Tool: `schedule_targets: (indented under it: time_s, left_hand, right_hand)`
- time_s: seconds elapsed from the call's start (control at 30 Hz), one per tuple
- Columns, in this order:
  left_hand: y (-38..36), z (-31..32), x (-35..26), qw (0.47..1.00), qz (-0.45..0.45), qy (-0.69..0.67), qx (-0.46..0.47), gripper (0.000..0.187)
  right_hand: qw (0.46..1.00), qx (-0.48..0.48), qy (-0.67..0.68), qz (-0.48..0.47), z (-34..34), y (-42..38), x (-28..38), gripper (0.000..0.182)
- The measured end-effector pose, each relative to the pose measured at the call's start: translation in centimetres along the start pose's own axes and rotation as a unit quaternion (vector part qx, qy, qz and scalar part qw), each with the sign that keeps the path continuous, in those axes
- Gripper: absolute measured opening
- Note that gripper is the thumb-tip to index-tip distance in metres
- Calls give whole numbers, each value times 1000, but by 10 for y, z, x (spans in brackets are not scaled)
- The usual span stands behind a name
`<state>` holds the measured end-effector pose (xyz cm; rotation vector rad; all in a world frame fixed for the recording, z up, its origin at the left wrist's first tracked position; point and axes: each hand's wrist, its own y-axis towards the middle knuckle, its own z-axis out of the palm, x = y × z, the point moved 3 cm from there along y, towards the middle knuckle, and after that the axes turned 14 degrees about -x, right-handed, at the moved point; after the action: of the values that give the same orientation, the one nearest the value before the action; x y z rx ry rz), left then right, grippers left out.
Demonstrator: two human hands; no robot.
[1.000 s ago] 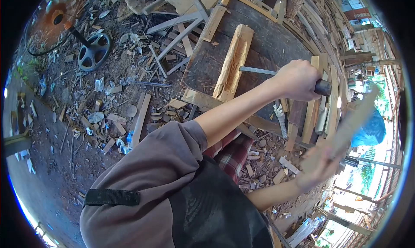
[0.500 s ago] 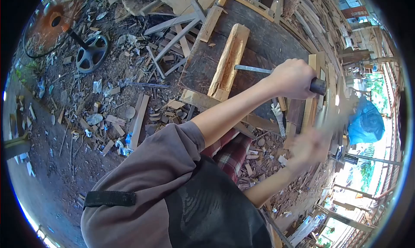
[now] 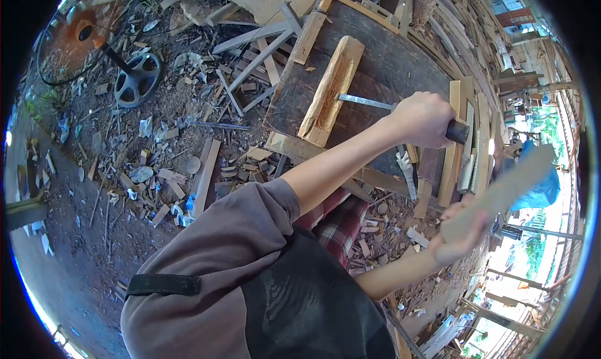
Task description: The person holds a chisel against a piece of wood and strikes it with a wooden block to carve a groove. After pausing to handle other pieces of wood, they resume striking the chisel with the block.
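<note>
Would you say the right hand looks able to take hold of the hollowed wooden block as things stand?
Probably not readily: the right hand grips a flat wooden piece, and in this view the left forearm crosses the way to the hollowed wooden block, with the left hand around the chisel.

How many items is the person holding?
2: the left hand grips a metal-bladed tool, its tip at the grooved wood block; the right hand holds a blurred flat piece. No other shows.

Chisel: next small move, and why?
Likely tap the chisel on its handle with the wooden bat: the left hand holds its tip at the grooved wood, and the right hand has the bat apart from the handle's exposed end.
</note>
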<state>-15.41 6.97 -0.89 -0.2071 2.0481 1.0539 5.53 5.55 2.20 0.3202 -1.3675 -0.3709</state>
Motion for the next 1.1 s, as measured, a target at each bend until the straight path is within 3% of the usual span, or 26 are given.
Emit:
schedule_targets:
  time_s: [0.1,0.13,0.17,0.23,0.4,0.47,0.6,0.63,0.73,0.77,0.83,1.1]
  left_hand:
    - [1,0,1,1000,-8,-3,13,21]
    - [2,0,2,1000,-12,-5,13,21]
    - [1,3,3,1000,-6,-2,9,22]
    - [1,8,9,1000,8,7,-3,23]
    - [4,-4,7,999,-22,8,22,32]
    - [5,-1,10,1000,-17,19,11,33]
    - [-2,-4,13,999,-29,30,33,34]
    - [-2,-6,13,999,-26,29,32,34]
    - [0,-4,14,998,-20,34,41,33]
    - [0,-2,16,998,-23,44,47,33]
    - [-1,-1,14,998,-10,49,48,31]
    - [-12,13,-13,996,74,-31,-35,27]
  right_hand:
    - [999,-5,-37,4,-10,2,-35,39]
    - [973,64,-220,26,24,-22,-24,39]
    - [988,81,-127,25,31,-25,-33,42]
    - [982,102,-150,50,15,-10,-13,49]
    - [998,-35,46,9,3,-1,-13,42]
    - [989,60,-129,42,9,-9,-45,48]
    - [980,149,-53,118,3,-5,-27,62]
    - [981,154,4,116,0,-4,-23,65]
    - [996,0,-44,77,4,-9,-43,65]
    - [984,107,-113,81,14,-19,-50,66]
    - [970,174,-123,119,8,-14,-47,65]
    - [988,101,-31,111,-25,-11,-19,59]
